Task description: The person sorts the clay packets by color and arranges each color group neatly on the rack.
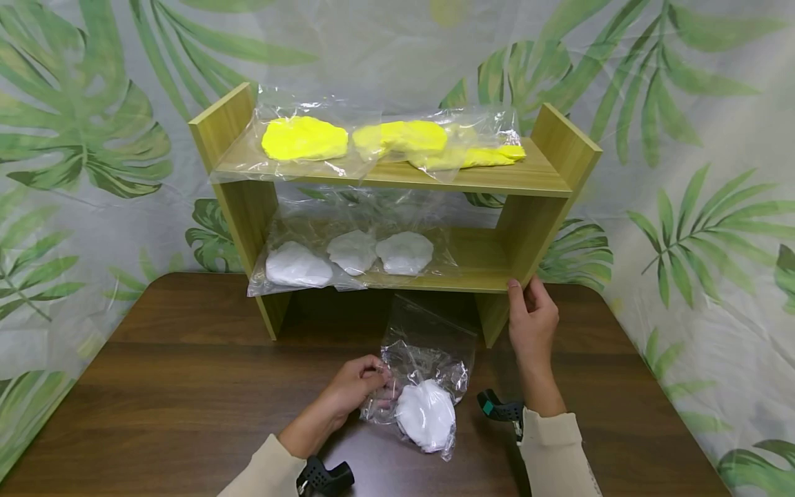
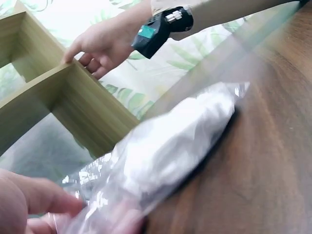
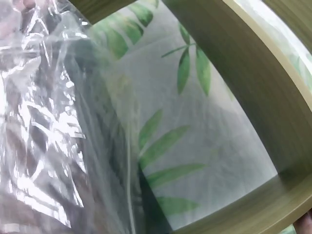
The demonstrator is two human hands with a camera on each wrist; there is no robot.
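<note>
My left hand (image 1: 357,390) pinches the left side of a clear plastic bag (image 1: 428,352) in front of the wooden shelf (image 1: 553,200). In the bag lies a flattened white lump (image 1: 426,415), soft-looking like clay. The left wrist view shows the lump (image 2: 175,141) tilted over the table, partly blurred. My right hand (image 1: 534,317) grips the shelf's right side panel at the level of the lower board, thumb in front, other fingers partly hidden behind it. Across the right wrist view the bag's clear upper part (image 3: 44,131) fills the left side.
Bags with yellow lumps (image 1: 304,138) lie on the top board. Several bagged white lumps (image 1: 405,252) sit on the lower board, toward its left and middle. The shelf stands at the back of a dark wooden table (image 1: 186,386), before a leaf-print curtain (image 1: 702,83).
</note>
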